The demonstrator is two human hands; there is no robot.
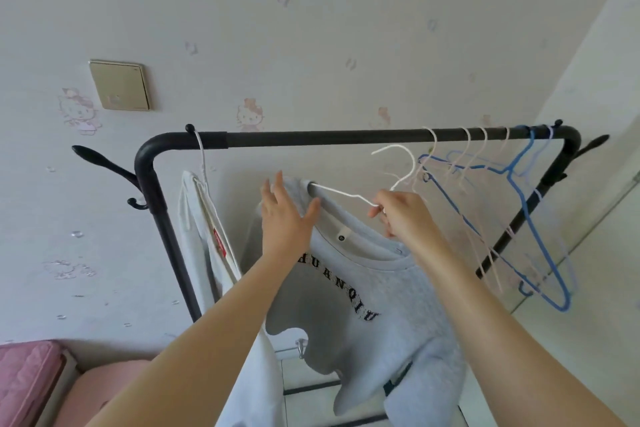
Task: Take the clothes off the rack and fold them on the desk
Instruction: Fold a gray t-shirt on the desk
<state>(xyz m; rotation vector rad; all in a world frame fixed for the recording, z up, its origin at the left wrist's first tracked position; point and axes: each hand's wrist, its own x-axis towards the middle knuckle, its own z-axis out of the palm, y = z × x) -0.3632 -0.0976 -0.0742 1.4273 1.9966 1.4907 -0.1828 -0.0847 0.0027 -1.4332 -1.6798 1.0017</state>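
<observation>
A grey sweatshirt with black letters hangs on a white wire hanger, which is off the black rack bar. My right hand pinches the hanger at the base of its hook. My left hand grips the sweatshirt's left shoulder, thumb on the near side and fingers behind the cloth. A white garment hangs from another white hanger at the rack's left end. The desk is out of view.
Several empty pale and blue hangers hang at the bar's right end. The rack has side hooks and stands against a papered wall with a switch plate. A pink quilted surface lies at lower left.
</observation>
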